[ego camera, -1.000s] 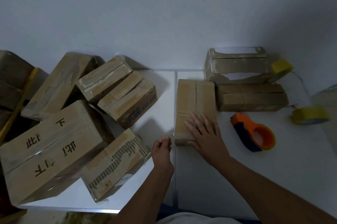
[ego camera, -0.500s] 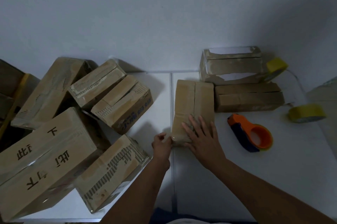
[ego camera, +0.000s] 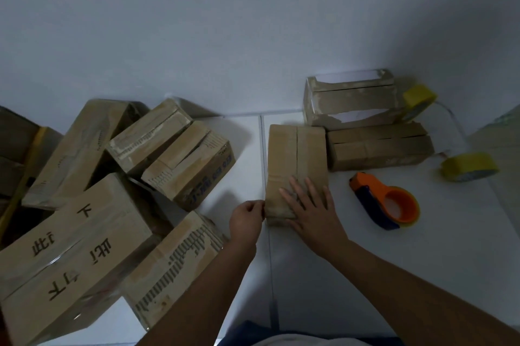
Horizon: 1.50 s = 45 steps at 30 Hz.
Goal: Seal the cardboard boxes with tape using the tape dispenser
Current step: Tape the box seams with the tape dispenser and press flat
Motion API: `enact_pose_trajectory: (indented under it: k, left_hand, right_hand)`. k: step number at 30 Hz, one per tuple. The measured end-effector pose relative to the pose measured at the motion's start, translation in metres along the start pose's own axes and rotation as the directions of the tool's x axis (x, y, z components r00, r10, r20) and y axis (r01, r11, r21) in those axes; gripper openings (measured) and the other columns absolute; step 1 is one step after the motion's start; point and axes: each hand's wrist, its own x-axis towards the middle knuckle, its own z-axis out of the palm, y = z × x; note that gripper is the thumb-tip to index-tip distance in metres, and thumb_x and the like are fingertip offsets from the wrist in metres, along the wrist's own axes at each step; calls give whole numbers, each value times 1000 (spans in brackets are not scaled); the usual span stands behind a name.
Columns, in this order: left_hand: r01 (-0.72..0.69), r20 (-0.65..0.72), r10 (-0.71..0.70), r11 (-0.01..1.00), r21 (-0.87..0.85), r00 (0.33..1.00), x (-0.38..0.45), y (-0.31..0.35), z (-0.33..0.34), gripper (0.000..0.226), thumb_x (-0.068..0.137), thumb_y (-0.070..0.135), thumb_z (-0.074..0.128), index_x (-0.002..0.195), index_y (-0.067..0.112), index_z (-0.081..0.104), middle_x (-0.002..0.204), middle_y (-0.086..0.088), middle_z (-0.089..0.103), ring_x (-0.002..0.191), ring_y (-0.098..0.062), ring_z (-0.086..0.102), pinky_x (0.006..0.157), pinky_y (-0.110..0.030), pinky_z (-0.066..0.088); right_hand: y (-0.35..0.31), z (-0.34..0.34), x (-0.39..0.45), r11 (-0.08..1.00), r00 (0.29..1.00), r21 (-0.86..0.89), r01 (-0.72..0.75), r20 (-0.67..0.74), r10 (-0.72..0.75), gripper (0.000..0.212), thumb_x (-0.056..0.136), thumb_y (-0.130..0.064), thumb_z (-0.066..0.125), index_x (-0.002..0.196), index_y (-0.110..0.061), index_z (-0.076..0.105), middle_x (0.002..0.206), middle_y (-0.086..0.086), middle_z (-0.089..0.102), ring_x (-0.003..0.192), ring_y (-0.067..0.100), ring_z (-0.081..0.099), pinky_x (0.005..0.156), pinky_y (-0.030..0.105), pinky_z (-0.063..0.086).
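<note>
Left hand (ego camera: pixel 247 217) now in at the box (ego camera: pixel 297 168) mid-tabletop, fingers pinching its near edge, right hand (ego camera: pixel 312 209) flat on top, dispenser (ego camera: pixel 387 200) idle alongside — taping imminent.

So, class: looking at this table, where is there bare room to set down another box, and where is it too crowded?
Bare table lies near the front edge, right of the right hand and below the tape dispenser. A narrower strip runs between the centre box and the left pile, which is crowded.
</note>
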Motion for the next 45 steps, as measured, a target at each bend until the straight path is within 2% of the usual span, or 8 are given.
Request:
enact_pose_trajectory:
  k: [4,8,19,24,27,34,38,45]
  left_hand:
    - [-65,73,60,996,64,996,-5,-2,-1,27,95,5,50,108,12,72,99,-2,72,99,-20,67,94,-38,54]
    - [-73,128,62,994,81,990,-5,-1,1,33,94,5,51,119,23,63,107,2,70,94,-9,65,70,-15,50]
    - [144,352,-140,989,16,925,21,0,-27,28,91,-5,53,112,12,58,118,-8,62,109,-20,62,85,-24,49]
    - [-79,364,-9,971,225,931,19,1,-22,21,87,5,67,102,17,61,105,-6,68,96,-18,65,80,-27,53]
    - [-262,480,66,897,355,875,20,6,-29,33,82,4,74,107,13,55,105,-6,67,93,-18,66,73,-25,56]
    - [-689,655,272,482,541,705,34,18,-24,68,81,11,79,138,7,42,130,-9,43,91,-19,65,75,-20,51]
    - [-763,693,330,375,527,641,42,12,-25,78,80,13,80,143,4,35,134,-12,36,82,-13,59,71,-14,46]
    - [-713,660,284,385,586,695,40,8,-17,111,77,23,82,156,11,4,140,-8,26,93,-22,59,75,-22,51]
  right_hand:
    - [-1,-2,-1,1000,1000,-2,1,-18,-1,67,92,-57,27,153,-29,22,162,3,11,148,32,10,115,55,8]
    - [0,0,-1,1000,1000,6,4,-31,-4,68,93,-55,38,153,-29,22,162,4,11,148,33,9,114,56,9]
    - [3,-3,-2,999,999,10,39,-22,-39,68,93,-57,34,154,-29,19,162,3,5,148,32,4,116,57,9]
    - [3,-2,-2,999,996,2,37,-77,-37,71,90,-55,51,151,-27,30,160,5,18,146,35,18,113,60,21]
    - [2,-1,-3,999,990,-18,39,-132,-41,71,87,-55,58,148,-26,37,158,7,26,144,35,25,110,60,27]
    - [4,2,-3,999,991,-19,42,-128,-44,69,90,-55,50,151,-28,30,159,6,22,145,34,21,112,59,25]
    - [4,4,-2,999,992,-21,47,-117,-49,70,90,-56,50,151,-28,29,160,6,21,145,35,19,112,61,23]
    - [5,4,-1,999,993,1,53,-110,-52,70,91,-56,49,152,-29,27,161,5,17,147,34,16,113,61,19]
